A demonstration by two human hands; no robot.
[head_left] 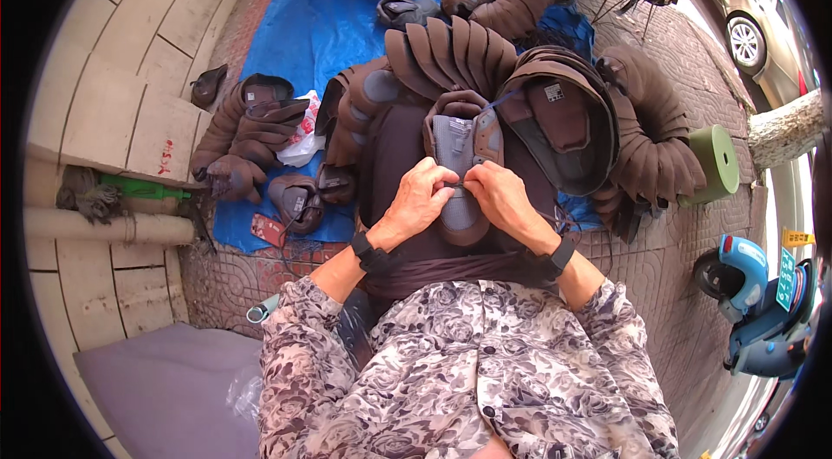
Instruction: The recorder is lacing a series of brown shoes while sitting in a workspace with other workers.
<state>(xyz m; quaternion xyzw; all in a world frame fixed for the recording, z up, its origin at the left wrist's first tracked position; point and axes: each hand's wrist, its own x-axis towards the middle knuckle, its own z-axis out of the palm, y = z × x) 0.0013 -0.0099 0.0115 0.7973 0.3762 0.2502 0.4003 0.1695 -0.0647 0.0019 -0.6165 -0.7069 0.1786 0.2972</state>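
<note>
One grey-and-brown shoe [452,147] lies toe toward six o'clock between two bare hands, the left hand [414,198] at its eight o'clock, the right hand [505,199] at four. Each grip is pinched nearly closed on the shoe's front opening, the exact part too small to tell; one green cylindrical roll [718,161] is at three o'clock.

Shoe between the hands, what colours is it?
The shoe is grey and brown, best in head view.

- A grey-and-brown shoe upper [452,147] is lying in the middle, its rounded toe pointing near.
- Its ankle opening is sitting far.
</note>
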